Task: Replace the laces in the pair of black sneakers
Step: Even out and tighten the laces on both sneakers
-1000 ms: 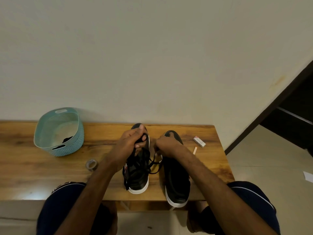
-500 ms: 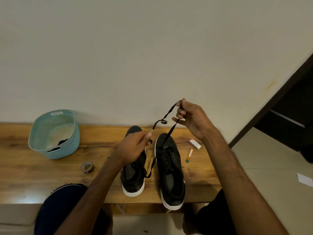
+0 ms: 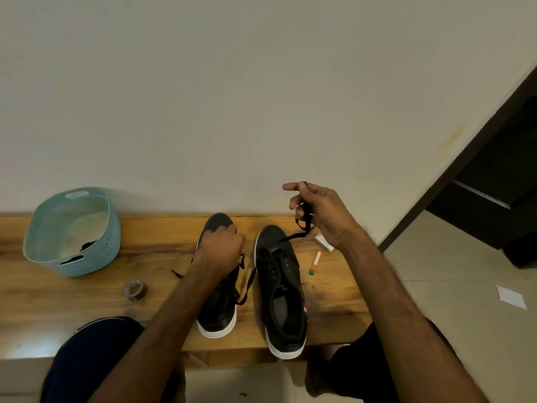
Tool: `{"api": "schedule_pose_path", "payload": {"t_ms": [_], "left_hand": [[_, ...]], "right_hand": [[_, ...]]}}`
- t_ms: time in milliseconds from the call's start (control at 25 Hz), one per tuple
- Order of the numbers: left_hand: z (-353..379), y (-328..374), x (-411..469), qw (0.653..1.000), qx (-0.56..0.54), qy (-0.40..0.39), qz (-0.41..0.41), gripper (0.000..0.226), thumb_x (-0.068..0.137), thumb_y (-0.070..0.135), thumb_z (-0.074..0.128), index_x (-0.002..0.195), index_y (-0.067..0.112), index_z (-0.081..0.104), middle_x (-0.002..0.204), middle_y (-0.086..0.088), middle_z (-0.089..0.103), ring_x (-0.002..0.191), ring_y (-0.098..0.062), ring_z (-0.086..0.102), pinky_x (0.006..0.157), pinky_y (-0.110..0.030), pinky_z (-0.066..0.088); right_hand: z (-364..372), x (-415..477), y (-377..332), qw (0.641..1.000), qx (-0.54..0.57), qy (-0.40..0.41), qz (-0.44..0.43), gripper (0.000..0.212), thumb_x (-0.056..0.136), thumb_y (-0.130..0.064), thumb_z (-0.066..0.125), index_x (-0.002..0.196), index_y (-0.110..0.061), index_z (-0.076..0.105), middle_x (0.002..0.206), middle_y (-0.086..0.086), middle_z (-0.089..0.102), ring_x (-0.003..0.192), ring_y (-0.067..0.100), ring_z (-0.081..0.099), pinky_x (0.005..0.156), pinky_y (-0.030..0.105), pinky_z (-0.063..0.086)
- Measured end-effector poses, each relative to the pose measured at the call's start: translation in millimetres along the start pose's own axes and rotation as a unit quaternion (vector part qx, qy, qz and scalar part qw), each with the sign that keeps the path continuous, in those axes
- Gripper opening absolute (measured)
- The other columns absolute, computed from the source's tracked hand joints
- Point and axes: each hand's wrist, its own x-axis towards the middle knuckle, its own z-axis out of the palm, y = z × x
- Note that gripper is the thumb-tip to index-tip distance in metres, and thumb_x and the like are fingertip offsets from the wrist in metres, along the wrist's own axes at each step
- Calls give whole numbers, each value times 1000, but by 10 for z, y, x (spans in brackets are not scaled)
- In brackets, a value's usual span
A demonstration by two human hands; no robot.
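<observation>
The right hand (image 3: 318,212), raised above the surface (image 3: 58,303), has its grip curled round the black lace (image 3: 306,219), which runs down to the right sneaker (image 3: 286,315). The left hand (image 3: 222,247) rests on the left sneaker (image 3: 220,317), its grip pinching a lace end. Both sneakers lie side by side, long axes parallel, toes toward the wall (image 3: 261,97), heels at the near edge.

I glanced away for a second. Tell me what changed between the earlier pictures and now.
The right hand left the left sneaker and rose up and to the right, gripping the black lace and drawing it out across the toe of the right sneaker. The left hand stayed down on the left sneaker. The basket and tape roll lie as before.
</observation>
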Motion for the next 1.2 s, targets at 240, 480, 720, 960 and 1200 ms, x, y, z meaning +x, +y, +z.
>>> {"api": "schedule_pose_path", "payload": {"t_ms": [240, 480, 720, 960, 1200], "left_hand": [[21, -145, 25, 996, -18, -25, -78, 30, 100, 34, 51, 124, 18, 57, 120, -4, 56, 108, -21, 55, 80, -34, 45], [-230, -22, -21, 737, -665, 38, -115, 55, 103, 52, 31, 104, 17, 72, 89, 2, 72, 81, -16, 66, 66, -30, 50], [-232, -66, -34, 648, -758, -52, -58, 26, 89, 15, 69, 113, 7, 64, 101, -12, 74, 83, -23, 70, 67, -30, 57], [-329, -114, -67, 600, -796, 72, 11, 28, 85, -13, 63, 106, 4, 60, 109, -13, 67, 89, -22, 71, 81, -30, 59], [-309, -314, -158, 748, -663, -4, 14, 23, 89, -17, 54, 101, 3, 57, 102, -18, 61, 79, -21, 70, 72, -28, 59]], "right_hand": [[143, -27, 83, 999, -39, -18, -7, 30, 106, -22, 44, 115, -9, 71, 76, 5, 67, 61, 13, 52, 65, 25, 49], [415, -172, 203, 972, -191, -138, 4, 30, 106, -19, 44, 111, -5, 69, 85, 5, 69, 67, 8, 58, 67, 16, 50], [659, -199, 458, 939, -280, -200, 25, 26, 104, -14, 48, 111, -1, 69, 95, 17, 74, 83, 29, 69, 81, 31, 56], [634, -150, 512, 982, -85, -125, 111, 38, 98, -38, 59, 117, -5, 65, 96, 3, 73, 95, 14, 66, 90, 32, 52], [467, 64, 334, 924, 363, -51, 110, 9, 92, -22, 60, 98, -17, 56, 125, 9, 68, 111, 19, 63, 107, 48, 44]]}}
